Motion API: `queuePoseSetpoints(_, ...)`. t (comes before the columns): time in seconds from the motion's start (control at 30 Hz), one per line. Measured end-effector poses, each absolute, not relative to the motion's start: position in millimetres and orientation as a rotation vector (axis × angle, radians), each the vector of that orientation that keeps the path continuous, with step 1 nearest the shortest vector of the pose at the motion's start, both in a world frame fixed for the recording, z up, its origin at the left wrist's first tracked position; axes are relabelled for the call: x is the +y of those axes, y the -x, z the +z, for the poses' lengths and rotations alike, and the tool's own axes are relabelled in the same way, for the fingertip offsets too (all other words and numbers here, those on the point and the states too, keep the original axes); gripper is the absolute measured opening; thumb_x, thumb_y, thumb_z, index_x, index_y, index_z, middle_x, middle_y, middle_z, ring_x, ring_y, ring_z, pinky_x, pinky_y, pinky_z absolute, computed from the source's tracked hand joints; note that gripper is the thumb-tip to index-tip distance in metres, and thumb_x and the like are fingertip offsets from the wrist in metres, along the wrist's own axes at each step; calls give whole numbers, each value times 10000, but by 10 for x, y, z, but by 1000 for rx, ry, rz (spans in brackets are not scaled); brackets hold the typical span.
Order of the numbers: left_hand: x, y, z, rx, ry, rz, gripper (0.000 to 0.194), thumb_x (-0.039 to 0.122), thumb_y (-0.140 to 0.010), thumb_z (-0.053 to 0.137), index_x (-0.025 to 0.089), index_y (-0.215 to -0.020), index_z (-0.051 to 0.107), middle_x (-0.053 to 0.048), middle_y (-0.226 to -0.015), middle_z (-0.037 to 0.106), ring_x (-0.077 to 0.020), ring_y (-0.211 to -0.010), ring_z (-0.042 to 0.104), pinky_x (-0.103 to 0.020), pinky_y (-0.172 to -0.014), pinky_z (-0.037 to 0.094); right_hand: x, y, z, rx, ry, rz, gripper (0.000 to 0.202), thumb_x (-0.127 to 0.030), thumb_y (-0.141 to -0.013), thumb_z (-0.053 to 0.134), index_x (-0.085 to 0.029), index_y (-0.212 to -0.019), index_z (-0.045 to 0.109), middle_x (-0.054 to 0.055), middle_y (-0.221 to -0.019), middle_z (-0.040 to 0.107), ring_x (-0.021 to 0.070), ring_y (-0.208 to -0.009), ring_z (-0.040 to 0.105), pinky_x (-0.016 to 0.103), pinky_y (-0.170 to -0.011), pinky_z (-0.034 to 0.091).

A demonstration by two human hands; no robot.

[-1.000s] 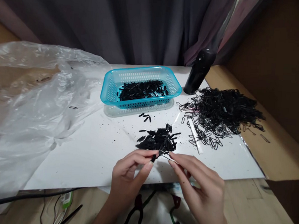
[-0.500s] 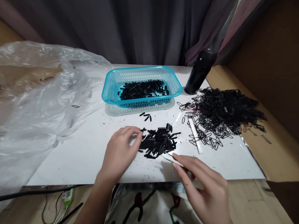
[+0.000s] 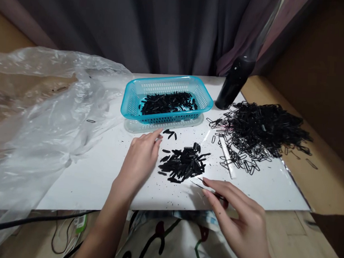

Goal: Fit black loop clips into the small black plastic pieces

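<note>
Your pile of small black pieces (image 3: 184,163) lies on the white tabletop (image 3: 103,183), with your right hand (image 3: 239,216) pinching thin tweezers (image 3: 196,184) at its near edge. Your left hand (image 3: 139,154) reaches past it to a few loose pieces (image 3: 171,133), a dark bit at its fingertips, though you cannot tell whether it is gripped. Just beyond them the blue basket (image 3: 166,118) blocks the way, while a white strip (image 3: 227,156) and tangled black loops (image 3: 266,127) crowd the right and crumpled clear plastic (image 3: 35,147) covers the left.
</note>
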State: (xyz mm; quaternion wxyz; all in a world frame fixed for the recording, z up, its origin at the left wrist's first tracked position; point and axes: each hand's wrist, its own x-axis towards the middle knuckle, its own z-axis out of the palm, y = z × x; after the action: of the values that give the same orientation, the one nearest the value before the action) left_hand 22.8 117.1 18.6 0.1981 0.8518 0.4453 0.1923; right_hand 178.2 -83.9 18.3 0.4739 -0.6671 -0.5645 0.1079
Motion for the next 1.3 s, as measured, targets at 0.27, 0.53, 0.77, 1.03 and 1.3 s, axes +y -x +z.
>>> queuePoseSetpoints(0.27, 1109, -104, 109, 1123, -2445, 376, 149, 233, -965, 521, 202, -931, 662, -78, -1042, 691, -298, -1047, 612, -447, -938, 433, -825, -1797, 169, -1386, 1604, 308, 244, -100, -953, 619, -243, -1141, 681, 27, -1039, 768, 156, -902, 734, 254, -747, 594)
queuePoseSetpoints(0.53, 751, -81, 57, 1030, -1997, 652, 213, 339, -988, 551, 217, -1104, 682, -47, -1000, 742, -207, -912, 682, -290, -784, 518, -780, -1733, 169, -1365, 1612, 272, 209, -113, -960, 604, -217, -1120, 690, 37, -1026, 773, 161, -872, 736, 256, -735, 605)
queuePoseSetpoints(0.77, 564, -81, 14, 967, -1892, 707, 144, 277, -960, 568, 210, -853, 637, -38, -898, 718, -192, -882, 682, -279, -782, 538, -736, -1677, 182, -1366, 1574, 284, 202, -112, -958, 611, -209, -1114, 695, 38, -1012, 775, 146, -859, 734, 241, -726, 607)
queuePoseSetpoints(1.03, 469, -27, 8, 796, -1654, 928, 228, 133, -927, 554, 224, -722, 509, -53, -1047, 780, -208, -998, 725, -329, -872, 575, -758, -1668, 224, -1381, 1558, 292, 215, -96, -949, 621, -204, -1120, 694, 32, -1020, 772, 140, -898, 730, 239, -766, 604)
queuePoseSetpoints(1.3, 432, 18, -14, 579, -1791, 1014, 211, 32, -910, 624, 237, -936, 670, -26, -1100, 791, -159, -1028, 744, -261, -886, 605, -802, -1632, 327, -1476, 1540, 168, 227, -81, -940, 636, -170, -1135, 708, 50, -1011, 790, 151, -907, 748, 254, -786, 615)
